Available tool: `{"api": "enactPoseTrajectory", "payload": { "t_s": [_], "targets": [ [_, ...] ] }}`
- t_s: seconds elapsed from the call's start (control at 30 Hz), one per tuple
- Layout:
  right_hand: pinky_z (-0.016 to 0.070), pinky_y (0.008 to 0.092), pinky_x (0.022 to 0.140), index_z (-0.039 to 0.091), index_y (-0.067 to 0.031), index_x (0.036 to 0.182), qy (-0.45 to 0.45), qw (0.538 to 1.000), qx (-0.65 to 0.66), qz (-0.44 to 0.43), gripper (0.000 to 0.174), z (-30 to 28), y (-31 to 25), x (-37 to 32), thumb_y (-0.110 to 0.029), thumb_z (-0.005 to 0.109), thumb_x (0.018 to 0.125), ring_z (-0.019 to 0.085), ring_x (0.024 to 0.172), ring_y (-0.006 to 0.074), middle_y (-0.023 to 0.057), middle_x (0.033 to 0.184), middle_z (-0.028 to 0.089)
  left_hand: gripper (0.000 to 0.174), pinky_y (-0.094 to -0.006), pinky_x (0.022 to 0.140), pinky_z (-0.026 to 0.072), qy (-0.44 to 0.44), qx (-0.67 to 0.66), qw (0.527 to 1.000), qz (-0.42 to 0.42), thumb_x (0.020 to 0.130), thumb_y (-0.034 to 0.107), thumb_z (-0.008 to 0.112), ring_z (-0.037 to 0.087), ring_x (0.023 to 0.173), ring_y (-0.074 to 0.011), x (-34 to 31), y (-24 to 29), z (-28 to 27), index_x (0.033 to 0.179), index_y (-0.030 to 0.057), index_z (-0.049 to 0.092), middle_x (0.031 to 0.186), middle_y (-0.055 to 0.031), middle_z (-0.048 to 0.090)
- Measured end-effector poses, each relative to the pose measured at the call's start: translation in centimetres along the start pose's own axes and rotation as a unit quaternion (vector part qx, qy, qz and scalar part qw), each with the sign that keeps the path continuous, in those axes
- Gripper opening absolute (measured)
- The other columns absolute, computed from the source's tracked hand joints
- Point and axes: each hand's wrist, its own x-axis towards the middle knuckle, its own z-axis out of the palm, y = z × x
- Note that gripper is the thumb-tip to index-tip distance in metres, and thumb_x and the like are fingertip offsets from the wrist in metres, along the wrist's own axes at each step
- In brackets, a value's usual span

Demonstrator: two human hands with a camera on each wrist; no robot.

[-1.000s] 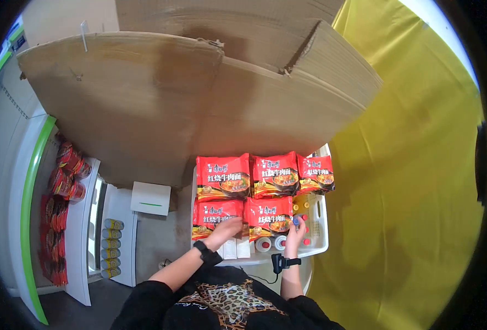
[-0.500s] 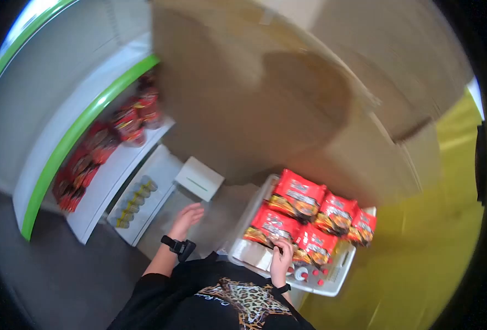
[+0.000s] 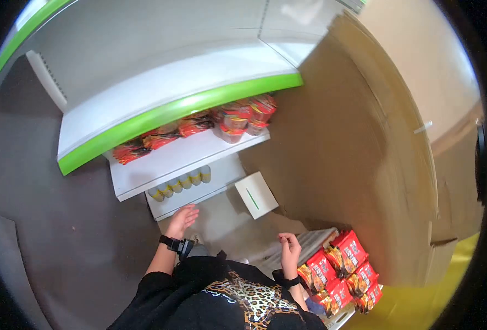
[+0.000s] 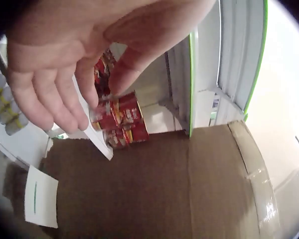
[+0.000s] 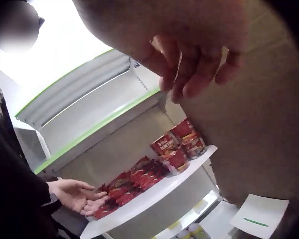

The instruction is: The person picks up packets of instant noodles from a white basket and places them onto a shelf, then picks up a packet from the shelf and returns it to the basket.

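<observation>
My left hand (image 3: 183,219) hangs in the air before the lower shelf, holding nothing, its fingers loosely bent in the left wrist view. My right hand (image 3: 290,253) is also bare, fingers relaxed, beside the white basket (image 3: 339,319) of red noodle packets (image 3: 348,253). On the middle shelf (image 3: 161,168) stand stacked red noodle cups (image 3: 233,122) at the right end. Red noodle packets in a row (image 5: 122,189) lie to their left. Several grey-and-yellow cans (image 3: 180,182) line the bottom shelf (image 3: 221,176).
A white box (image 3: 256,194) with a green stripe sits on the floor by the shelf's right end. Tall cardboard (image 3: 337,148) walls off the right side. A green-edged upper shelf (image 3: 183,104) juts out above the noodles. Yellow cloth (image 3: 419,297) hangs behind the basket.
Both hands have left the noodle packets in the basket, the left one first. My view and body have turned left toward the shelves, so the basket now lies at the lower right.
</observation>
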Motion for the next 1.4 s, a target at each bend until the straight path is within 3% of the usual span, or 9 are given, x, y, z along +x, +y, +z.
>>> {"api": "enactPoseTrajectory", "payload": {
  "t_s": [0.33, 0.47, 0.73, 0.9, 1.0, 1.07, 1.2, 1.3, 1.4],
  "targets": [
    [0.0415, 0.03, 0.071, 0.06, -0.0023, 0.08, -0.164, 0.969, -0.109, -0.148, 0.011, 13.4, -6.7, 3.1, -0.007, 0.051, 0.078, 0.057, 0.075, 0.022, 0.0097, 0.08, 0.06, 0.037, -0.0319, 0.085, 0.0362, 0.09, -0.087, 0.991, 0.054, 0.082, 0.032, 0.048, 0.05, 0.098, -0.019, 0.7, 5.2, -11.7, 0.112, 0.0096, 0.048, 0.107, -0.0082, 0.055],
    [0.0416, 0.0298, 0.07, 0.06, -0.0016, 0.081, -0.206, 0.965, -0.102, -0.123, 0.011, 16.0, -7.5, 4.8, -0.007, 0.051, 0.078, 0.057, 0.076, 0.0216, 0.0095, 0.08, 0.06, 0.037, -0.0314, 0.085, 0.0355, 0.123, -0.139, 0.98, 0.075, 0.082, 0.033, 0.049, 0.05, 0.098, -0.0194, 0.2, 2.8, -16.1, 0.111, 0.0103, 0.049, 0.107, -0.0077, 0.055],
    [0.0441, 0.0333, 0.065, 0.06, -0.0015, 0.083, -0.348, 0.921, -0.136, -0.107, 0.012, 21.3, -6.1, 6.5, -0.008, 0.051, 0.077, 0.058, 0.072, 0.0267, 0.0129, 0.078, 0.06, 0.044, -0.0287, 0.086, 0.0352, 0.249, -0.125, 0.958, -0.068, 0.082, 0.038, 0.049, 0.049, 0.1, -0.0169, -1.2, -2.3, -18.1, 0.117, 0.0105, 0.046, 0.11, -0.0068, 0.053],
    [0.045, 0.0321, 0.068, 0.06, -0.0018, 0.088, -0.419, 0.894, -0.156, -0.015, 0.015, 24.9, -1.4, 8.6, -0.004, 0.051, 0.076, 0.058, 0.076, 0.0251, 0.0146, 0.083, 0.06, 0.035, -0.0296, 0.083, 0.038, 0.235, -0.212, 0.948, -0.002, 0.083, 0.03, 0.05, 0.051, 0.095, -0.0153, 1.5, -4.2, -19.4, 0.111, 0.0094, 0.049, 0.104, -0.0058, 0.055],
    [0.0453, 0.0305, 0.069, 0.059, -0.0023, 0.089, -0.439, 0.89, -0.127, -0.013, 0.015, 27.6, 0.3, 11.0, -0.006, 0.05, 0.078, 0.059, 0.077, 0.0227, 0.013, 0.085, 0.06, 0.036, -0.0302, 0.084, 0.0387, 0.216, -0.218, 0.951, 0.039, 0.084, 0.028, 0.048, 0.051, 0.096, -0.0167, 4.0, -1.1, -19.6, 0.114, 0.0082, 0.048, 0.105, -0.0067, 0.055],
    [0.0425, 0.0252, 0.072, 0.056, 0.0015, 0.088, -0.453, 0.887, -0.087, 0.022, 0.012, 29.4, 1.6, 13.1, -0.005, 0.049, 0.081, 0.054, 0.078, 0.0126, 0.0052, 0.083, 0.059, 0.035, -0.0309, 0.086, 0.0388, 0.199, -0.246, 0.947, 0.05, 0.086, 0.025, 0.045, 0.051, 0.098, -0.0175, 7.0, 0.4, -21.4, 0.116, 0.0071, 0.047, 0.105, -0.0077, 0.055],
    [0.0417, 0.0238, 0.072, 0.054, 0.002, 0.088, -0.474, 0.878, -0.014, 0.06, 0.015, 32.8, 3.1, 19.0, -0.01, 0.047, 0.083, 0.052, 0.079, 0.0121, 0.006, 0.082, 0.057, 0.034, -0.0335, 0.09, 0.0374, 0.161, -0.178, 0.963, 0.12, 0.087, 0.025, 0.044, 0.049, 0.101, -0.018, 12.5, 5.3, -23.4, 0.116, 0.0072, 0.046, 0.109, -0.0081, 0.053],
    [0.0436, 0.0249, 0.066, 0.056, 0.0003, 0.089, -0.44, 0.896, 0.015, 0.06, 0.019, 35.5, 5.0, 24.0, -0.013, 0.044, 0.083, 0.055, 0.074, 0.0135, 0.0064, 0.081, 0.059, 0.027, -0.0332, 0.087, 0.0413, 0.06, -0.305, 0.938, 0.156, 0.088, 0.02, 0.04, 0.051, 0.099, -0.0201, 17.8, 6.0, -28.1, 0.109, 0.0044, 0.048, 0.106, -0.0096, 0.054],
    [0.0441, 0.0244, 0.063, 0.054, -0.0015, 0.09, -0.387, 0.916, -0.007, 0.109, 0.023, 37.5, 4.0, 28.2, -0.02, 0.042, 0.085, 0.054, 0.069, 0.0137, 0.0051, 0.077, 0.058, 0.027, -0.0336, 0.087, 0.0412, 0.054, -0.318, 0.933, 0.161, 0.088, 0.021, 0.04, 0.051, 0.099, -0.0206, 19.2, 6.3, -28.1, 0.109, 0.0055, 0.048, 0.107, -0.0097, 0.054]
  ]
}}
